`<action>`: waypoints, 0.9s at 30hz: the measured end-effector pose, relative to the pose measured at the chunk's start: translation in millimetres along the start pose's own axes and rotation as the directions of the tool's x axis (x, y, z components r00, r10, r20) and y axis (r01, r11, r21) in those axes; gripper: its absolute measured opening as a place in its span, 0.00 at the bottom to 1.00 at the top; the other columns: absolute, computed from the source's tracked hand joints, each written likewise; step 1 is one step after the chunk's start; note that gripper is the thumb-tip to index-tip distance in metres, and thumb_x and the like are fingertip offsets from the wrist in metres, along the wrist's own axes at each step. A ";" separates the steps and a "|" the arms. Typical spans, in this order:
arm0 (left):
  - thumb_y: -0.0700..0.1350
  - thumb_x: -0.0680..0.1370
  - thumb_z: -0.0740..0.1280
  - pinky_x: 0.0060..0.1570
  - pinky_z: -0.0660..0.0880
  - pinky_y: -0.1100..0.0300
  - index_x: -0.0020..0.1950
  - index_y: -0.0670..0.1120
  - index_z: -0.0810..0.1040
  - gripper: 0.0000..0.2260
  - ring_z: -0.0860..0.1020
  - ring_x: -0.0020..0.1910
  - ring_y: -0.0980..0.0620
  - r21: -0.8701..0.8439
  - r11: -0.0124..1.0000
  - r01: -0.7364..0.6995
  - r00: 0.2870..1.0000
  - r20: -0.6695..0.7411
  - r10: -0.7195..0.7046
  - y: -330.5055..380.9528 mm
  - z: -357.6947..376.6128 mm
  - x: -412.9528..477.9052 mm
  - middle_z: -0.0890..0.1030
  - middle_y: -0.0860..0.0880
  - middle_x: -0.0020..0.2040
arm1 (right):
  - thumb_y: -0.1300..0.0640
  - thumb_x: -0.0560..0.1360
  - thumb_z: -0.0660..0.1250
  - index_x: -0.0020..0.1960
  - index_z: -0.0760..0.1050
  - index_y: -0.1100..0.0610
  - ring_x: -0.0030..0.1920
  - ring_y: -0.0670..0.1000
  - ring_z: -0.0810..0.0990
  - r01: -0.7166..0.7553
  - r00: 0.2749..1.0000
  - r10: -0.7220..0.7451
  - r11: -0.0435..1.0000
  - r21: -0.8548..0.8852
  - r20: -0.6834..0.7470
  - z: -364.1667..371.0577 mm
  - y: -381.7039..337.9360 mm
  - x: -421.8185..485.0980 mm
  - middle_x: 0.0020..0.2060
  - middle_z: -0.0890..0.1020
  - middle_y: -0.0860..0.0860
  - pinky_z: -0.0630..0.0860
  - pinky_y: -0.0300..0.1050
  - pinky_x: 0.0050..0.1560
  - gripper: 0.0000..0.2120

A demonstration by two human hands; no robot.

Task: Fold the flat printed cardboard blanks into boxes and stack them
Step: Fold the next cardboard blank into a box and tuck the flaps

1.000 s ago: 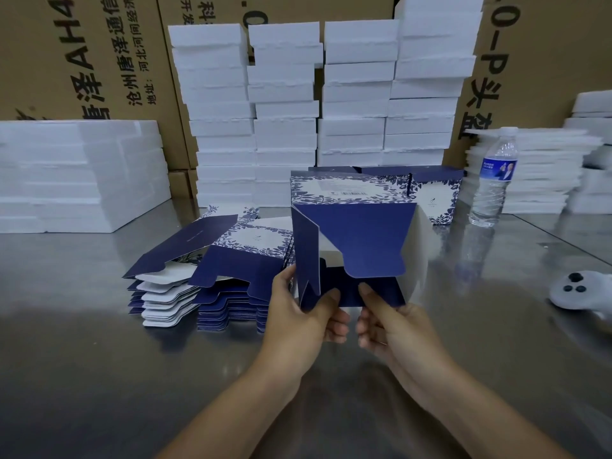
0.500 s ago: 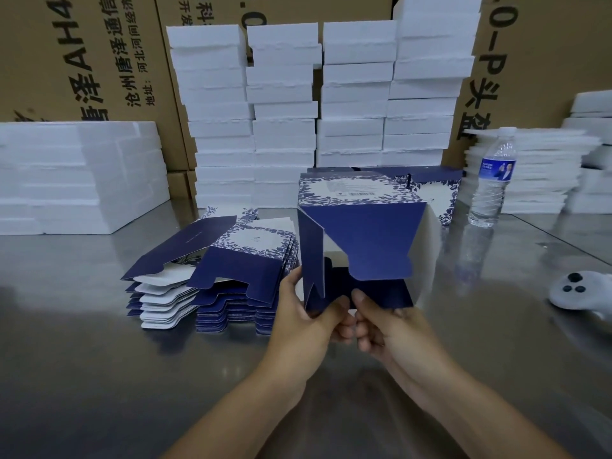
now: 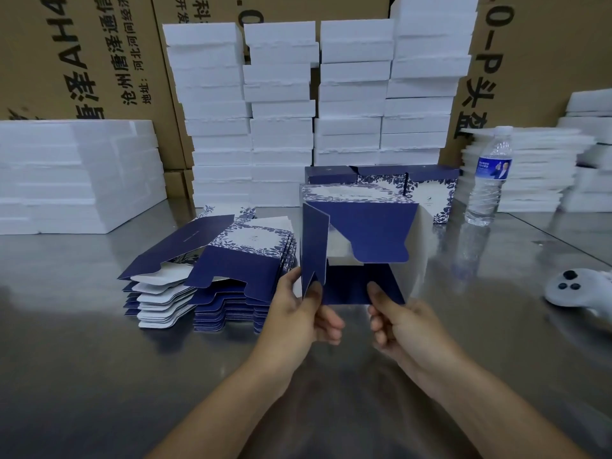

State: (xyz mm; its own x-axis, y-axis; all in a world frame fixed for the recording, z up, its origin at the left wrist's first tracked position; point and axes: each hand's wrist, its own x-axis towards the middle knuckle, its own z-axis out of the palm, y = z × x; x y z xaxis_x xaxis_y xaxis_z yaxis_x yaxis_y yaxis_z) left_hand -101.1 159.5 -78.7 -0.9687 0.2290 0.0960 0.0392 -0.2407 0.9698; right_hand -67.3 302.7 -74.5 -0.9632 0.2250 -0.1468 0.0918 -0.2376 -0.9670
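Note:
I hold a half-folded navy and white floral box [image 3: 367, 233] above the steel table [image 3: 99, 359], its open end facing me. My left hand [image 3: 303, 309] pinches the narrow left side flap near its bottom. My right hand [image 3: 397, 321] grips the lower flap, thumb on its inner face. The wide top flap hangs down over the opening. A pile of flat printed blanks [image 3: 215, 270] lies to the left of the box. Folded boxes [image 3: 427, 187] stand in a row just behind it.
White foam blocks [image 3: 318, 111] are stacked high at the back, with more foam [image 3: 76, 173] on the left and foam sheets [image 3: 526, 173] on the right. A water bottle [image 3: 490, 177] stands at the right. A white controller [image 3: 576, 289] lies near the right edge.
The box has shifted slightly right and away from me. My hands have drawn a little apart, the left keeping the side flap, the right moving further right on the lower flap.

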 end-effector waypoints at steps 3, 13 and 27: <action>0.40 0.83 0.55 0.23 0.70 0.62 0.72 0.44 0.60 0.17 0.70 0.19 0.53 0.090 0.996 -0.015 0.999 -0.036 0.018 -3.8 -2.0 1.9 0.74 0.47 0.22 | 0.51 0.76 0.66 0.35 0.73 0.60 0.23 0.45 0.71 -0.002 1.000 0.002 1.000 0.007 -0.003 1.8 -0.2 -1.1 0.24 0.74 0.50 0.70 0.35 0.25 0.15; 0.40 0.83 0.55 0.24 0.71 0.63 0.73 0.42 0.58 0.18 0.71 0.20 0.53 0.115 0.993 -0.009 0.999 -0.040 0.014 -2.9 -8.0 5.3 0.75 0.47 0.23 | 0.50 0.79 0.60 0.31 0.67 0.58 0.19 0.44 0.67 0.085 0.992 -0.104 0.970 -0.229 -0.071 -5.6 -1.9 2.9 0.19 0.71 0.47 0.66 0.37 0.27 0.20; 0.56 0.79 0.57 0.25 0.71 0.63 0.70 0.34 0.60 0.29 0.72 0.20 0.54 0.435 0.900 0.033 0.995 0.075 -0.073 -0.8 -18.4 5.1 0.76 0.48 0.23 | 0.47 0.75 0.62 0.69 0.64 0.49 0.45 0.42 0.74 0.491 0.700 -0.714 0.494 -0.717 -0.014 -21.7 4.3 13.3 0.56 0.76 0.42 0.70 0.44 0.45 0.24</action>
State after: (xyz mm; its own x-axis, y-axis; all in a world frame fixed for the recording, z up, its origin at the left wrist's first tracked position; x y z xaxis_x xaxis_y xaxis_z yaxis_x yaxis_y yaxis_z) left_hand -110.6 143.5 -83.1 -0.9479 0.3158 0.0413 0.1096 0.2015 0.9733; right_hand -74.3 325.2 -85.2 -0.7362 0.3400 0.5851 -0.2461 0.6709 -0.6995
